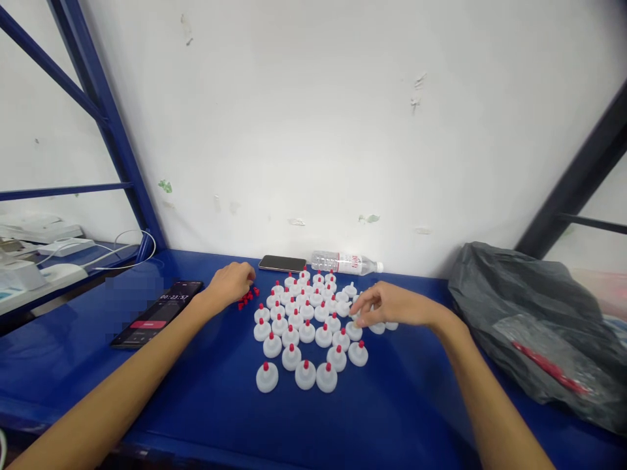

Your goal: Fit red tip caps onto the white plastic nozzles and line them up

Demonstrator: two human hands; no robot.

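Many white dome-shaped nozzle caps [307, 331] stand in a cluster on the blue table, most topped with small red tips [306, 364]. My right hand [386, 304] is at the cluster's right side, thumb and fingers bent around the top of a white nozzle cap [353, 331]. Some white caps near it, such as the plain nozzle cap [349, 289], show no red tip. On the left, my left hand [231, 283] reaches down with curled fingers beside a small pile of loose red tips [247, 299]. Its fingertips are partly hidden, so what they pinch cannot be made out.
A phone with a running timer [159, 313] lies left of my left forearm. Behind the caps are a dark phone [283, 263] and a clear plastic bottle [347, 262] on its side. A black plastic bag [514, 320] sits at right. Blue frame posts [115, 137] flank the table.
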